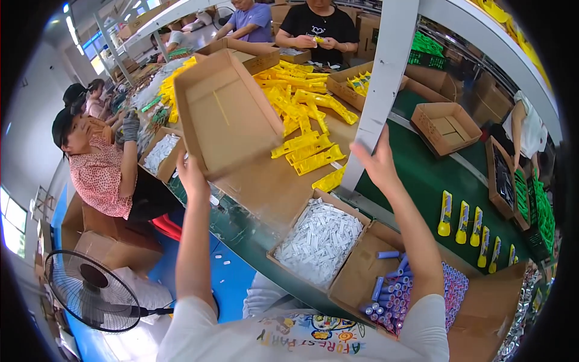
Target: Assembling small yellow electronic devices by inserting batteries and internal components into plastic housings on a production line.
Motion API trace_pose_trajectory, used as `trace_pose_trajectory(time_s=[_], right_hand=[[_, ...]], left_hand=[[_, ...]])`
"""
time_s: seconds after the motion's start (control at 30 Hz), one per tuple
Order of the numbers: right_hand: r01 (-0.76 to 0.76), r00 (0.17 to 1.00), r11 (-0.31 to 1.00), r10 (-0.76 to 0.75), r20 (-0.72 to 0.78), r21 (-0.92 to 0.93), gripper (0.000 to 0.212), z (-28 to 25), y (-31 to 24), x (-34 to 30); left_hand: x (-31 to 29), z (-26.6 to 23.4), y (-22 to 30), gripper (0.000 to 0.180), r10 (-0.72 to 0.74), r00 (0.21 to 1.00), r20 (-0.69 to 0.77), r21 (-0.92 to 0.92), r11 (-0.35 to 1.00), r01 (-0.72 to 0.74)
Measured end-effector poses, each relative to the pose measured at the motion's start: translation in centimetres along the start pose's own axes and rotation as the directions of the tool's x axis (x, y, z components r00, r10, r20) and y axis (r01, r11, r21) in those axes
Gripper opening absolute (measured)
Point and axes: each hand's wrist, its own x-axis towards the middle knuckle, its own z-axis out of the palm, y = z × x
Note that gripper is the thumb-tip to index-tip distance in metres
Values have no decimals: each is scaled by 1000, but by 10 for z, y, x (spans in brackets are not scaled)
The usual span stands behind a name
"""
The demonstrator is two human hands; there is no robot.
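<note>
The left hand (192, 169) grips the near edge of an empty cardboard box (226, 114), holding it tilted up above the desk (265, 187). The right hand (377, 160) is open, its fingers spread against a white post (386, 78) at the desk's far side. Yellow plastic parts (301, 114) lie piled beyond the box. At the near edge stand a box of white pieces (319, 241) and one of blue cylinders (392, 289).

A single head-worn fisheye view looks down, close over the cluttered worktable (265, 181).
</note>
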Motion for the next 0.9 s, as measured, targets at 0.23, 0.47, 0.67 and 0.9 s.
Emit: trace_pose_trajectory(time_s=[0.23,0.47,0.67,0.9], right_hand=[[162,956,984,-138,-259,77,46,28,26,2],[160,947,982,-125,-297,97,49,18,42,-2],[171,952,972,-120,-283,163,48,19,39,-7],[111,948,961,-26,-316,253,47,29,26,-10]], left_hand=[[175,-4,-9,37,64,998,-27,183,981,-58],[129,105,-44,55,607,789,93,842,375,-388],[47,275,-93,32,432,454,779,161,562,-811],[-17,456,-198,59,291,80,953,78,20,-997]])
